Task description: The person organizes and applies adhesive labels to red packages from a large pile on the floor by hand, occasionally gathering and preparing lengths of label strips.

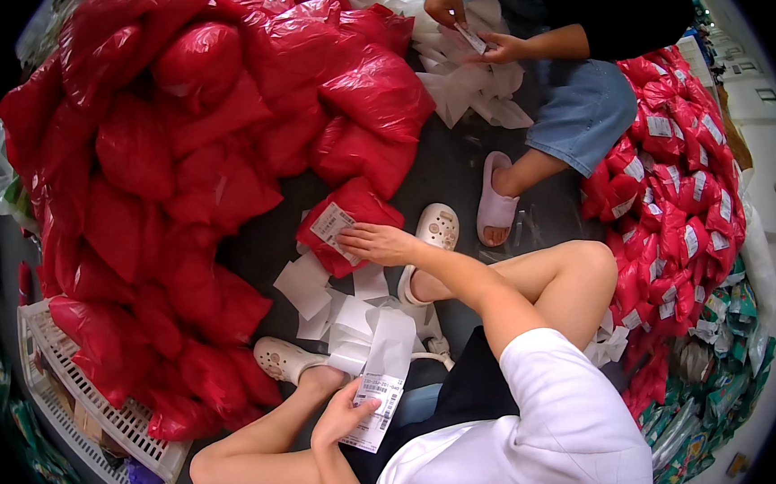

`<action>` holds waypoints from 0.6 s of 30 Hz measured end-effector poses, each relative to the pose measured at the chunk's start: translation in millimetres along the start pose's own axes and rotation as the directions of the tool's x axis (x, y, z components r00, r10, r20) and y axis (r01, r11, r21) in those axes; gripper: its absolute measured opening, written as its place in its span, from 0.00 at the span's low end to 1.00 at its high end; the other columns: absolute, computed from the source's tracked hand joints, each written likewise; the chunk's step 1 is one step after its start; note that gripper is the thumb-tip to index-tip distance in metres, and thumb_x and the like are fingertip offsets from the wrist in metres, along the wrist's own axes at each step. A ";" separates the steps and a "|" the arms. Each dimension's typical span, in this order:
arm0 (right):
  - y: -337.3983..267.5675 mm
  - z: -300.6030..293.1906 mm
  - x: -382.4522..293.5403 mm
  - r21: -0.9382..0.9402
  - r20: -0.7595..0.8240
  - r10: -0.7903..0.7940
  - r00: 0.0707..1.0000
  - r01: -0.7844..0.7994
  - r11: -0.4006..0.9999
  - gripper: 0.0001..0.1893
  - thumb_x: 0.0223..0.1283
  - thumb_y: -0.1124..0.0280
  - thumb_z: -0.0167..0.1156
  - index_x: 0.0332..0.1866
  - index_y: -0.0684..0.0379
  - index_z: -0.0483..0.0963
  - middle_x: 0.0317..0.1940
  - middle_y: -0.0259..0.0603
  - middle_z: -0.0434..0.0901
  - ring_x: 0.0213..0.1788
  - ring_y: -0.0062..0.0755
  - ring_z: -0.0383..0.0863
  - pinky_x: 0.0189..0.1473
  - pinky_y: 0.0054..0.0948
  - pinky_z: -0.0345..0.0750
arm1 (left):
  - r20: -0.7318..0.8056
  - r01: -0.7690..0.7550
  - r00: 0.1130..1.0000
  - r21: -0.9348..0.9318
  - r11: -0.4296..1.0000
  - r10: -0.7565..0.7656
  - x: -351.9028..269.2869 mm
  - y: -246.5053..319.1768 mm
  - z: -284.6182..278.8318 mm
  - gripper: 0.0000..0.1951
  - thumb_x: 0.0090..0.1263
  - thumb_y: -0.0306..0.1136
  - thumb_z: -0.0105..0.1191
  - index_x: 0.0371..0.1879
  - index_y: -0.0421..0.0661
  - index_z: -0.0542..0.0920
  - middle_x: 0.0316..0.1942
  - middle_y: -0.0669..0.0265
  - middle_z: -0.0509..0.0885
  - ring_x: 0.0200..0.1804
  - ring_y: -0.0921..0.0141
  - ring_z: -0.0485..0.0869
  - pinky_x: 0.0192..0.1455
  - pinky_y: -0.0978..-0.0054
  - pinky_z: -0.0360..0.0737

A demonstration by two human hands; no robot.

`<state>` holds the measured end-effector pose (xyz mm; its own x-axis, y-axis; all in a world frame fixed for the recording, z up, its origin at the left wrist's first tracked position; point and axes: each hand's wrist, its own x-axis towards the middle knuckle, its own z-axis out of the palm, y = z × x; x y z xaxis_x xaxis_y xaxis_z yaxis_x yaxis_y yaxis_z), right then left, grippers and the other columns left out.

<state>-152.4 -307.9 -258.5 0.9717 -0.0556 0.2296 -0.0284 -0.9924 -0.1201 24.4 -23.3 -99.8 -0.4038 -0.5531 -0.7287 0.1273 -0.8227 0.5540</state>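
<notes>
My right hand (pixel 378 244) lies flat over a red plastic mailer bag (pixel 370 206) on the floor, its fingers on the lower edge of a printed white label (pixel 333 227) there. Over my lap, my left hand (pixel 346 410) grips a strip of printed shipping labels (pixel 380 404) with the thumb on top. From that strip a pale backing paper (pixel 391 333) runs forward onto a heap of white paper pieces (pixel 307 288) between my feet.
A large pile of red bags (pixel 211 119) rises ahead and left, partly over a white plastic crate (pixel 101 383). Labelled red bags (pixel 682 201) are heaped at right, above green packages (pixel 715 381). Opposite, another person's hands (pixel 482 43) hold a label near crumpled white paper (pixel 478 90).
</notes>
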 end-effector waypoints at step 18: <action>10.6 53.4 78.5 0.078 0.198 0.462 0.865 -0.484 0.872 0.37 0.62 0.48 0.50 0.68 0.68 0.59 0.70 0.52 0.57 0.74 0.45 0.54 0.74 0.44 0.48 | 0.080 0.145 0.987 -0.061 0.988 -0.140 14.4 -24.2 -14.3 0.23 0.65 0.28 0.60 0.60 0.40 0.72 0.45 0.67 0.83 0.45 0.77 0.79 0.51 0.79 0.75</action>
<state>-63.9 -316.9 -293.4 0.8733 -0.4848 -0.0477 -0.4764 -0.8295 -0.2915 28.5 -13.2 -129.4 -0.4884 -0.4203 -0.7647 0.1220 -0.9006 0.4171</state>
